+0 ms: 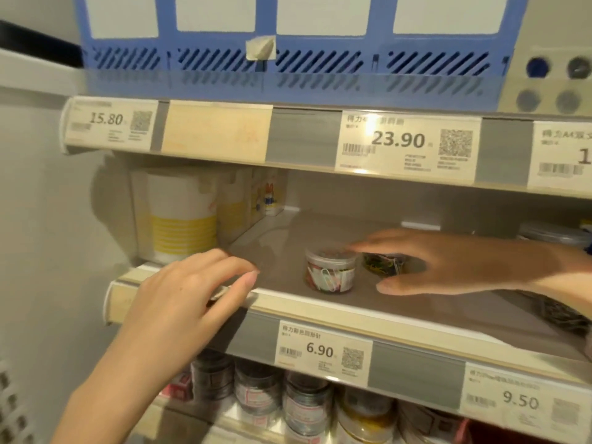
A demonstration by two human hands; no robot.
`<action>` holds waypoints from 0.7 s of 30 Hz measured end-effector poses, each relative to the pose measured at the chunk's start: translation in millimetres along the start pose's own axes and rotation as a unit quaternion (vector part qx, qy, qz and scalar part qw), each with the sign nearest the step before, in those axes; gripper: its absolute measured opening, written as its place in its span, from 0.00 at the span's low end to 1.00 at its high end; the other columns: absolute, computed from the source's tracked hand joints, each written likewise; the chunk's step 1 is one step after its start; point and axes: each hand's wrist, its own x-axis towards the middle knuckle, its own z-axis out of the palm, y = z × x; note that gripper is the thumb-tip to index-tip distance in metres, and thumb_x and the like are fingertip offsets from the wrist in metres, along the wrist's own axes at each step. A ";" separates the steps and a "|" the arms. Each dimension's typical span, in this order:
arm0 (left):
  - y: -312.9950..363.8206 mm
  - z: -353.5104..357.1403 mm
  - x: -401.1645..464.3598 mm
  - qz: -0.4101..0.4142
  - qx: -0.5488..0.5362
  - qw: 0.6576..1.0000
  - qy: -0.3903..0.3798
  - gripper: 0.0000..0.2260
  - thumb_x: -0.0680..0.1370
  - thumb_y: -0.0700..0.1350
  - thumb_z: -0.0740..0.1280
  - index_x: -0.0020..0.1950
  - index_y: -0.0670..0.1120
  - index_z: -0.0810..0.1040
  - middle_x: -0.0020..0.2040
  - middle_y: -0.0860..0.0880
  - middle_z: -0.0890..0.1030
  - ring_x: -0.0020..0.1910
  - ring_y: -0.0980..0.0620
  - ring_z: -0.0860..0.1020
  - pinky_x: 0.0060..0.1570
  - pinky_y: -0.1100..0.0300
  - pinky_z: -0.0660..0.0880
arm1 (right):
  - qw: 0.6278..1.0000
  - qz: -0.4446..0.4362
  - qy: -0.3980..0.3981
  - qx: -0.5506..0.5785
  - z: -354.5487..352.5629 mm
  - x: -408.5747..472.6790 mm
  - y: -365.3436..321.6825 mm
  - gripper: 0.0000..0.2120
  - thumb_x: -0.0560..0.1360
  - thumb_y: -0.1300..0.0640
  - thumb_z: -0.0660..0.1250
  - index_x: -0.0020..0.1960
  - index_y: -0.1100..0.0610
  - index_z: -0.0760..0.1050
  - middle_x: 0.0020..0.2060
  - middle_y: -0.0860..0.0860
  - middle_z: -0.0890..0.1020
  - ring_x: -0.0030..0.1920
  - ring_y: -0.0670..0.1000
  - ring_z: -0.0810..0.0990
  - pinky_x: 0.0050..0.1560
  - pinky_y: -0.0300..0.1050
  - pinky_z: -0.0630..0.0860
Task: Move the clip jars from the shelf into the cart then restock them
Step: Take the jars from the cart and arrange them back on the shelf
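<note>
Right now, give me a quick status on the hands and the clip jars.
Left hand open at shelf edge. Right hand open over second jar, fingertips near clear clip jar. Nothing blocking.

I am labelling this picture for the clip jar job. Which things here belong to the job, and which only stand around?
Job things: clear clip jar; second clip jar under the right hand; left hand; middle shelf.

Standing around: blue basket; yellow-striped packs; price tags; jars below.

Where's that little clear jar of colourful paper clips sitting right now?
The clear jar stands upright on the middle shelf near its front edge, above the 6.90 price tag, between the left hand and the right hand.
</note>
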 end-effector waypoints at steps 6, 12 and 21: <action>-15.1 4.1 -3.6 0.004 0.038 0.999 0.029 0.19 0.79 0.60 0.51 0.45 0.56 0.80 0.40 0.59 0.77 0.41 0.58 0.75 0.41 0.61 0.66 | 0.999 -0.015 -0.042 0.010 2.5 28.7 -15.0 0.28 0.75 0.43 0.64 0.68 0.27 0.53 0.73 0.36 0.56 0.72 0.35 0.54 0.73 0.37 0.53; -27.4 4.9 -8.0 -0.002 0.062 0.997 0.047 0.20 0.79 0.60 0.50 0.45 0.55 0.80 0.40 0.59 0.77 0.42 0.55 0.76 0.44 0.60 0.64 | 0.998 -0.045 -0.048 -0.004 6.4 59.0 -37.1 0.28 0.76 0.46 0.64 0.60 0.24 0.48 0.73 0.38 0.56 0.66 0.32 0.53 0.65 0.31 0.50; -24.0 11.8 -9.8 -0.021 0.055 0.995 0.075 0.22 0.80 0.59 0.49 0.57 0.46 0.75 0.47 0.52 0.76 0.48 0.51 0.73 0.48 0.61 0.62 | 0.997 -0.068 -0.045 0.014 13.1 82.9 -57.6 0.29 0.77 0.46 0.63 0.71 0.30 0.52 0.72 0.36 0.59 0.65 0.32 0.56 0.65 0.31 0.52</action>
